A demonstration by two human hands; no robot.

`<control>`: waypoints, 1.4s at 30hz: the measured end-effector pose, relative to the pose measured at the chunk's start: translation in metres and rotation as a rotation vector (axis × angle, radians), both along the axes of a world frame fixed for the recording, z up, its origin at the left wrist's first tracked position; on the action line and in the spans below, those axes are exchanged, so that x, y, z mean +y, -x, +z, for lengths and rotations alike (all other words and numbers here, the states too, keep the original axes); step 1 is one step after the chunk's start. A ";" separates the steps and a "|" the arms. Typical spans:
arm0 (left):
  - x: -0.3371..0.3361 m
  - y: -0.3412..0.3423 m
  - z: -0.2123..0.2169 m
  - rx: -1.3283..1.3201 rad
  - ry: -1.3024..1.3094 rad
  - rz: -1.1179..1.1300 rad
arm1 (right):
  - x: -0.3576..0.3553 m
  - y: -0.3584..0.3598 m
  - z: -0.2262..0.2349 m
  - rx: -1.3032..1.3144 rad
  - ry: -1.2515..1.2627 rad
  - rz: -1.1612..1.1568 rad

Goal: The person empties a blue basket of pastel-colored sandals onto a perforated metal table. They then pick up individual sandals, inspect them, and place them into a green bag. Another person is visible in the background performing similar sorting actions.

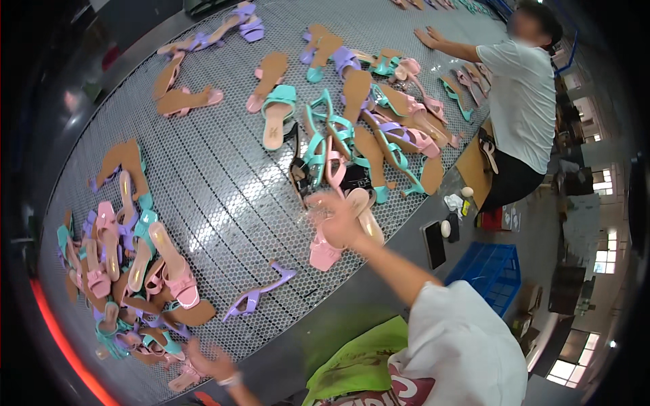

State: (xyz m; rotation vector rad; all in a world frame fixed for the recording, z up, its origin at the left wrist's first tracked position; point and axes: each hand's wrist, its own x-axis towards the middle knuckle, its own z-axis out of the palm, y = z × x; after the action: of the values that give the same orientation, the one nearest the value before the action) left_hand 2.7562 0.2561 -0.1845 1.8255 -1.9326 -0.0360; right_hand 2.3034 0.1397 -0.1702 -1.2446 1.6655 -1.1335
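Note:
My right hand (336,220) reaches over the near end of a large heap of heeled sandals, its fingers apart. A pink sandal (326,252) lies right beneath it, partly covered by the hand; whether they touch I cannot tell. Just beside it is a sandal with a pale insole (369,223). My left hand (213,364) is low at the front edge, fingers spread, beside a pink sandal (181,380) at the bottom of the left heap. Between the hands a single purple sandal (252,300) lies on its side.
The grey mesh-patterned table (223,203) carries mixed pink, purple and turquoise sandals, including a turquoise one (278,115). A co-worker (518,101) in a white shirt sits at the far right. A phone (434,245) rests on the table's rim, near a blue crate (484,274).

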 end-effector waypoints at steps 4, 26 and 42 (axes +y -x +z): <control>-0.023 0.156 0.024 -0.239 -0.213 -0.380 | -0.003 0.212 0.007 0.594 0.175 -0.525; -0.236 0.346 -0.013 -0.237 -0.163 -0.758 | -0.029 0.202 -0.008 0.377 -0.167 -0.060; -0.099 0.005 0.066 0.161 -0.165 -0.205 | 0.058 -0.094 -0.049 -0.424 -0.108 0.153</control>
State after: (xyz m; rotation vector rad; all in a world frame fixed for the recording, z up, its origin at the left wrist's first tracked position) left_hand 2.7514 0.1576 -0.1186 1.6597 -2.0436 -0.4081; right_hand 2.3974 0.1972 -0.2191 -0.9648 1.2742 -1.1070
